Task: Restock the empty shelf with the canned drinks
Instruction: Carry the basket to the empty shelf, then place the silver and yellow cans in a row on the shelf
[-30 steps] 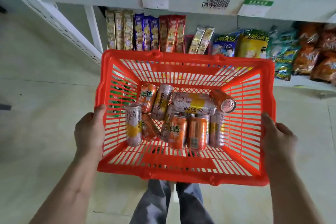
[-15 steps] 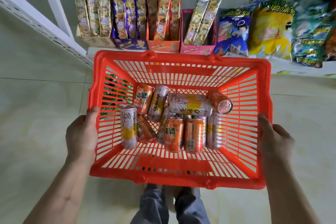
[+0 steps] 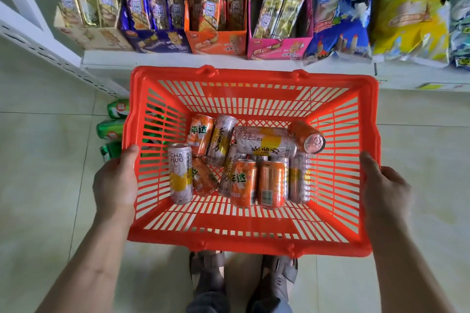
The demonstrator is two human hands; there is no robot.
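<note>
tiled floor point(image 3: 38, 185) beneath hand-held basket point(image 3: 251, 244)

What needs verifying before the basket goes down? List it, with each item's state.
1. Both hands hold the basket: left hand on the left rim, right hand on the right rim: ok.
2. Cans lie inside the basket, none hanging over the rim: ok.
3. Empty shelf to restock in sight: not ok; the shelf ahead holds snack boxes and bags.
4. Floor to the right of the basket free for setting down: ok.
5. Green packs lie on the floor by the basket's left side: not ok, avoid them.
6. Feet stand under the near rim: not ok for lowering straight down.
</note>
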